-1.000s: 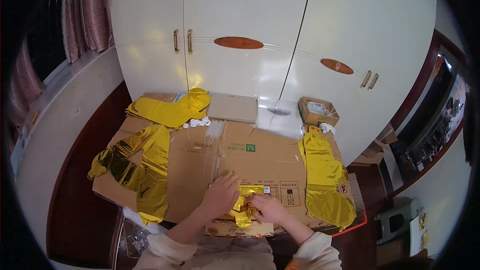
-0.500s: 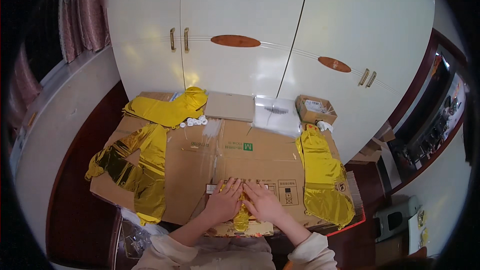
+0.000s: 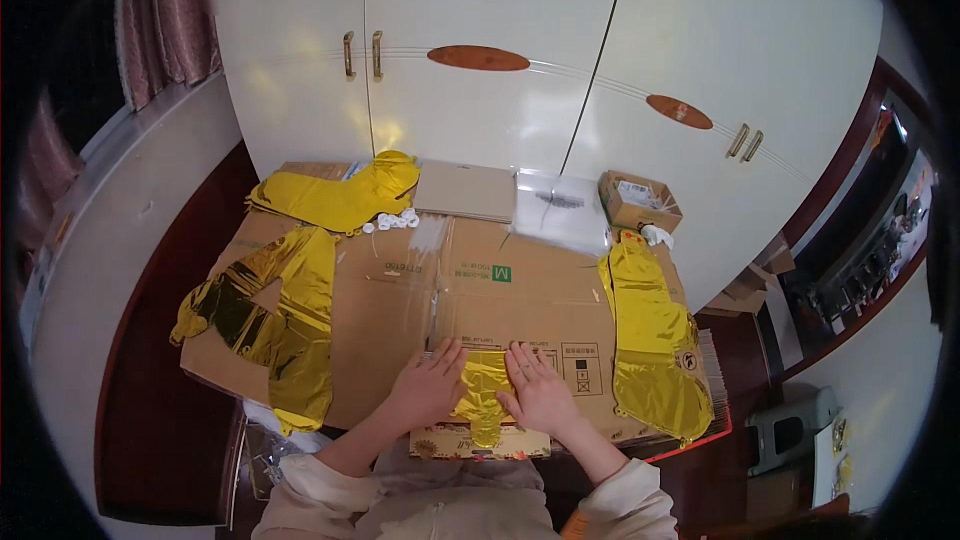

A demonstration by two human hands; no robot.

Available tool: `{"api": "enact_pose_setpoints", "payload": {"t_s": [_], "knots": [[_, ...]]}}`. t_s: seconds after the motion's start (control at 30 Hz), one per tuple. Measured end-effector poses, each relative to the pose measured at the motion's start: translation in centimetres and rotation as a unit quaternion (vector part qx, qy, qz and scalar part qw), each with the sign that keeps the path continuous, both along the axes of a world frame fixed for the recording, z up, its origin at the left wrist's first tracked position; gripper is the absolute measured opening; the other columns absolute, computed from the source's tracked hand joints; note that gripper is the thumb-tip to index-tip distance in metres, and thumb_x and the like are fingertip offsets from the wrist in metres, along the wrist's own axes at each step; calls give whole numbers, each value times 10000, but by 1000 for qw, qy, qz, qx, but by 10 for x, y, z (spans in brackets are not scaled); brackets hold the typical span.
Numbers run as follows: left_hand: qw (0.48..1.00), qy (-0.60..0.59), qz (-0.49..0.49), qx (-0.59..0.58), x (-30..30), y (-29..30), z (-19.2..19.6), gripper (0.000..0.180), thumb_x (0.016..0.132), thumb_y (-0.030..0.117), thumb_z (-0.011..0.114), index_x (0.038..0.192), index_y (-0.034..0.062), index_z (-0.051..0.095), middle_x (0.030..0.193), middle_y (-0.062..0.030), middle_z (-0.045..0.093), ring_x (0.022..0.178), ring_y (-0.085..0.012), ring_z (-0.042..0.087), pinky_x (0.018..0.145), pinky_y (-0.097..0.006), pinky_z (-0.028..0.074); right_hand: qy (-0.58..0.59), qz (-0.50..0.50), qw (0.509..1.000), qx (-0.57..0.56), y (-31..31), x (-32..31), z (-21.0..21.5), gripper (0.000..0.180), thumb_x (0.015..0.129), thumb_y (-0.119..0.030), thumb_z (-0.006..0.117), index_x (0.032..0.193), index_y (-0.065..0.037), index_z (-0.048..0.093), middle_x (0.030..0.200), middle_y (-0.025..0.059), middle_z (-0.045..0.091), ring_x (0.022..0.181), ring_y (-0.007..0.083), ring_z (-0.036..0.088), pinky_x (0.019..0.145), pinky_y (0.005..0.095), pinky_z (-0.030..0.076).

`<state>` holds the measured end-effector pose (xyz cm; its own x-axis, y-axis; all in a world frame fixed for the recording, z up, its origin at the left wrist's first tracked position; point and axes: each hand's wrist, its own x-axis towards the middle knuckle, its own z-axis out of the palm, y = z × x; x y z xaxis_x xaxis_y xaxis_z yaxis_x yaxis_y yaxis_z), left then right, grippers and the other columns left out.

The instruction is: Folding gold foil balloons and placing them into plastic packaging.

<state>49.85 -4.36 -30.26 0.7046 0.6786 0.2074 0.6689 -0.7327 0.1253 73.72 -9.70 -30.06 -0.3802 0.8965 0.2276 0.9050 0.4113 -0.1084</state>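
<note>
Small open cardboard box (image 3: 640, 200) at far right of flattened cardboard sheet (image 3: 520, 300), holding small white and pale items too small to identify. Clear plastic bag (image 3: 562, 208) just beside box, contents unclear. Small gold foil piece (image 3: 482, 392) at near edge of sheet, lying flat between both hands. Left hand (image 3: 432, 385) palm down, fingers spread and flat, pressing on left edge of foil piece. Right hand (image 3: 538, 392) palm down, fingers spread and flat, pressing on right edge. Both forearms entering from lower edge, converging toward foil piece. 3 larger gold foil balloons on sheet: far left (image 3: 340, 195), near left (image 3: 270, 325), right (image 3: 655, 340).
</note>
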Motion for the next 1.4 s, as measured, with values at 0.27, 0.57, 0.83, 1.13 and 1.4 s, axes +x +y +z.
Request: {"api": "enact_pose_setpoints", "payload": {"t_s": [0.27,0.57,0.83,1.13,1.4], "knots": [[990,53,-89,96,7,22,25,516,951,298,494,1375,8,445,1431,-146,454,1382,-274,362,1133,-507,246,-45,-1,999,1,1,2,4,780,934,-535,460,1402,82,367,1464,243,382,1395,340,332,1151,458,234],[976,40,-210,-49,17,46,-2,563,927,256,478,1439,47,369,1524,-132,329,1435,-261,266,1158,-483,212,-65,54,996,29,-14,-10,20,658,909,-493,548,1340,2,502,1418,162,470,1366,292,384,1147,501,221],[967,81,-212,-119,16,48,9,578,941,226,391,1480,45,288,1565,-133,249,1463,-256,198,1170,-493,160,62,68,995,-36,-20,-17,7,580,874,-476,612,1284,-67,580,1359,118,536,1329,265,438,1120,487,289],[965,82,-209,-136,18,54,4,547,1003,276,303,1500,55,247,1570,-123,242,1466,-261,185,1175,-485,136,107,58,992,37,-9,-22,8,305,855,-313,664,1082,-113,705,1152,17,666,1142,219,568,992,428,413],[956,33,-213,-199,16,62,-6,556,1043,375,148,1522,102,227,1578,-84,234,1473,-253,149,1184,-467,73,107,65,987,97,14,-21,20,158,827,-271,687,864,-117,682,823,21,665,768,187,638,733,333,474]]}}
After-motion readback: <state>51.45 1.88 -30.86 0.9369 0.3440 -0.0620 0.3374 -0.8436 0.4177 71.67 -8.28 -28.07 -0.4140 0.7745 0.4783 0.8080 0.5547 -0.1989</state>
